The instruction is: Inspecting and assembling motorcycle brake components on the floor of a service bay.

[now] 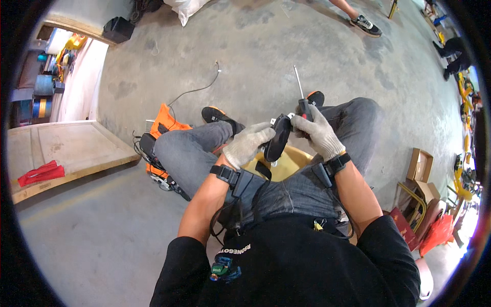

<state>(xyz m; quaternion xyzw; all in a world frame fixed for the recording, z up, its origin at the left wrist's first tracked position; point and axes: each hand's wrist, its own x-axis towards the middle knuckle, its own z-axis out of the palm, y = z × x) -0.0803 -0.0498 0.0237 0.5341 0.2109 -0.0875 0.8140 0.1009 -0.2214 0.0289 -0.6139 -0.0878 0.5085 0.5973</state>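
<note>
Both of my hands wear pale knit work gloves. My left hand (249, 145) is closed round a black, elongated part (277, 139), held upright in front of my lap; its exact kind I cannot make out. In my right hand (318, 134) is a screwdriver (305, 109) with a dark and red handle, its metal shaft pointing up and away from the part. The right fingertips are close to the part's upper end, where small white pieces (291, 115) show. Whether they touch it I cannot tell. Below the part, a yellow rounded surface (290, 162) shows between my thighs.
By my left leg lies an orange and black machine (168, 122) with a thin cable (197, 89) running over the floor. A wooden platform (76, 148) bearing a red cloth (42, 173) stands at left. Cardboard boxes (420, 165) are at right. Another person's shoe (366, 25) shows ahead.
</note>
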